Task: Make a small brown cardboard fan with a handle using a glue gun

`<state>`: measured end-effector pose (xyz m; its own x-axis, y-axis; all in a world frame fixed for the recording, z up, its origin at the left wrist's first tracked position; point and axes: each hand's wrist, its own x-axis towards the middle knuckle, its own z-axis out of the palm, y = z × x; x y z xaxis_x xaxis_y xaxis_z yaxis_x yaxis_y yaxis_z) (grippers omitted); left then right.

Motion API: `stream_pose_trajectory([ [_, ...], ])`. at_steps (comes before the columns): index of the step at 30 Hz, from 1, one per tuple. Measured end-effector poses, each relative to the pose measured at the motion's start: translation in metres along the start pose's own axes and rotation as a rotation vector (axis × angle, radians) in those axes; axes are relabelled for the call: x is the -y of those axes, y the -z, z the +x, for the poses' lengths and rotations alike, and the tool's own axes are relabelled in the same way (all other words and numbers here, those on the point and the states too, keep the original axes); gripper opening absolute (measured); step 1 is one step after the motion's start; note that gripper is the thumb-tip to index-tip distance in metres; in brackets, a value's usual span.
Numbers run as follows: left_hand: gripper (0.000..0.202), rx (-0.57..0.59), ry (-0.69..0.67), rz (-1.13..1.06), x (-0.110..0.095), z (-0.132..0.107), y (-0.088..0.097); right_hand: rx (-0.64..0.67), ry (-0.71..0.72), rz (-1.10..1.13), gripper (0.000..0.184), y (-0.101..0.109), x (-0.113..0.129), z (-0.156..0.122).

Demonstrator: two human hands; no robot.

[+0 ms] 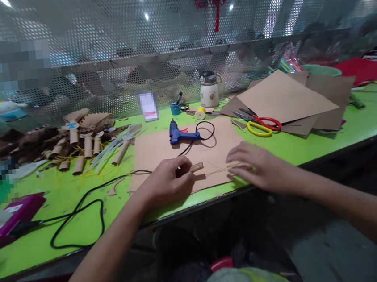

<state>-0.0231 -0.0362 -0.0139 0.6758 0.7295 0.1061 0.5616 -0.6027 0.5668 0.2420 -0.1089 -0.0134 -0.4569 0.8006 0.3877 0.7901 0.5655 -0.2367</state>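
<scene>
My left hand [166,181] rests on a sheet of brown cardboard [162,150] near the front edge of the green table [63,203]. Its fingers are curled and pinch a small cardboard piece [198,167]. My right hand [258,167] lies to the right on the same sheet, fingers closed on a thin yellowish string [216,169] that runs from the cardboard piece. A blue glue gun [181,135] lies on the far part of the sheet, its black cable [81,206] trailing left across the table.
Scissors with red and yellow handles [261,124] lie beside a stack of cardboard sheets [288,99] at right. Cardboard tubes and glue sticks [88,147] are heaped at left, a pink case [17,215] lies near the left edge. A white jar [209,91] and a perforated metal screen [98,56] stand behind.
</scene>
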Motion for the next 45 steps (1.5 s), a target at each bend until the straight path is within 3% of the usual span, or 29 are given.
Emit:
stream_pose_trajectory([
  [4,0.018,0.006,0.002,0.009,-0.001,0.001,-0.001,0.177,0.154,-0.183,0.013,-0.023,0.036,0.003],
  [9,0.017,-0.011,-0.005,0.020,0.000,0.001,-0.001,0.255,0.248,-0.431,0.014,-0.036,0.038,0.016],
  [15,0.016,-0.013,-0.011,0.029,0.001,0.001,-0.002,0.257,0.347,-0.559,0.013,-0.041,0.041,0.023],
  [25,0.014,0.053,-0.018,-0.017,0.002,-0.002,0.009,0.109,0.218,-0.320,0.018,-0.044,0.023,0.009],
  [32,0.017,0.119,-0.040,-0.006,-0.005,0.000,0.008,0.018,0.218,-0.183,0.024,-0.044,0.011,0.000],
  [45,0.012,0.055,-0.112,0.154,0.008,-0.022,-0.001,0.004,0.205,-0.161,0.021,-0.044,0.016,0.003],
])
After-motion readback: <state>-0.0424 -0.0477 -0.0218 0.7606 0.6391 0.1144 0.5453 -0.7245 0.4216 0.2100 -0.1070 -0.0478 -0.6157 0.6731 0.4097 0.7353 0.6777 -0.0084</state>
